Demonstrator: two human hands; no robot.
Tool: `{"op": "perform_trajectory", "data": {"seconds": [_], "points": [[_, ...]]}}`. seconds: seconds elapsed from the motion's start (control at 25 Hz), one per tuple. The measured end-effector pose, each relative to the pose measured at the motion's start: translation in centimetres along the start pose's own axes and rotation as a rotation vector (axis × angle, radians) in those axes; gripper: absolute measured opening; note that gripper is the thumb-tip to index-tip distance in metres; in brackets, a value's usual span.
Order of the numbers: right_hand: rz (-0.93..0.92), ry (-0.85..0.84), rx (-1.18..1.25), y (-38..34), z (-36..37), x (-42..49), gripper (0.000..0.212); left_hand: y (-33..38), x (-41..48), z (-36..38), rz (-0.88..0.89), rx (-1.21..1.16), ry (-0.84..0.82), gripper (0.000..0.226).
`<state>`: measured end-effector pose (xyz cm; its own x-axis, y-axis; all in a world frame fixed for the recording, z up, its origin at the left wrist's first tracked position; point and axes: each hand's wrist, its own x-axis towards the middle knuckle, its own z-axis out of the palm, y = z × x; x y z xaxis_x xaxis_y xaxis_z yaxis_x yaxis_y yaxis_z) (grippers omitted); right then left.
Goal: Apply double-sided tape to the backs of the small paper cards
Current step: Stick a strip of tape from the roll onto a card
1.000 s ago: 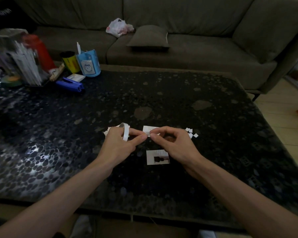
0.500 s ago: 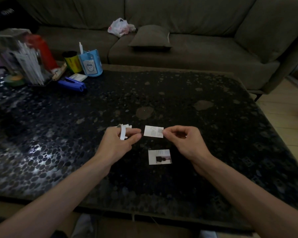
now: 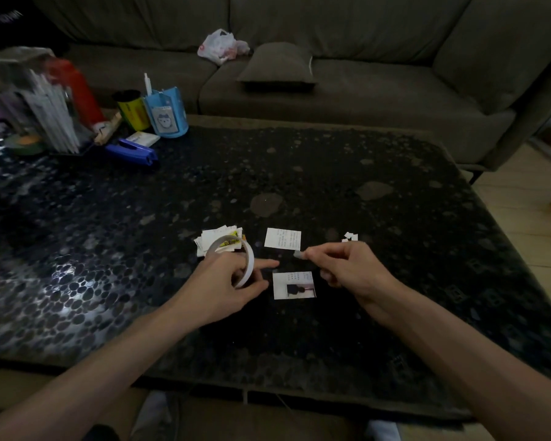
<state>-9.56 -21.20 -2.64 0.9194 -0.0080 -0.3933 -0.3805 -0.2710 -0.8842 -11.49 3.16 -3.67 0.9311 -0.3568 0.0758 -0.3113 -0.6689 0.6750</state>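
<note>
**Entry: taping of small cards, 1 head view.**

**Hands.**
- Left hand point(image 3: 226, 283): centre of frame. Its fingers are hooked through the tape roll point(image 3: 240, 260), with the thumb under the rim and the forefinger stretched right.
- Right hand point(image 3: 352, 270): just right of centre. Thumb and forefinger pinch a small pale piece point(image 3: 298, 254) at the lower right corner of the text card point(image 3: 282, 238). Whether the piece is tape or peeled liner cannot be told.

**Cards.**
- Text card: flat, above the hands.
- Photo card point(image 3: 294, 284): flat, below the text card, between the 2 hands.
- Card stack point(image 3: 215, 238): behind the roll, left of centre.
- Paper scraps point(image 3: 350, 237): right of the text card.

**Step in hand, as judged.** Fixing a piece at the text card's corner. To do it well:
- Lay the piece square to the corner and inside the edge, so no adhesive overhangs.
- Press from 1 end to the other to keep it flat.
- Steady the light card with the left forefinger, since the card could lift with the sticky piece.
- Keep the roll's loose end off the table.

**Surface.** Low table point(image 3: 299, 167) with a dark glossy top, pebble pattern and pale patches. At upper left stand a clear holder of white sticks point(image 3: 50, 103), a red object point(image 3: 78, 87), a yellow can point(image 3: 131, 109), a blue cup point(image 3: 166, 114) and a blue stapler point(image 3: 132, 151).

**Room.** A grey-brown sofa point(image 3: 379, 100) runs across the top, with 1 cushion point(image 3: 277, 63) and 1 plastic bag point(image 3: 221, 46) on the seat. Pale wooden floor point(image 3: 522, 224) shows at the right edge. The light is dim.
</note>
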Motion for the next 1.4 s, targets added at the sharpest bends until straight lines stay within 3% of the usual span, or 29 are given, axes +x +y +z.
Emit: {"op": "perform_trajectory", "data": {"seconds": [0.08, 0.2, 0.52, 0.84, 1.4], "points": [[0.081, -0.088, 0.028, 0.0, -0.1, 0.0, 0.017, -0.4, -0.4, 0.0, 0.035, 0.098, -0.042, 0.016], [0.164, -0.165, -0.009, -0.1, -0.2, -0.1, 0.022, -0.7, -0.8, 0.0, 0.058, 0.229, -0.129, 0.037], [0.18, -0.091, -0.291, -0.9, 0.8, 0.0, 0.011, -0.4, -0.9, 0.3, 0.11, 0.303, -0.157, 0.048], [0.188, -0.099, -0.328, -1.1, 0.9, 0.0, 0.007, -0.4, -0.5, 0.5, 0.079, 0.332, -0.17, 0.069], [0.131, -0.12, -0.412, -0.8, 1.0, 0.1, 0.008, -0.3, -0.4, 0.9, 0.085, 0.395, -0.156, 0.068]]}}
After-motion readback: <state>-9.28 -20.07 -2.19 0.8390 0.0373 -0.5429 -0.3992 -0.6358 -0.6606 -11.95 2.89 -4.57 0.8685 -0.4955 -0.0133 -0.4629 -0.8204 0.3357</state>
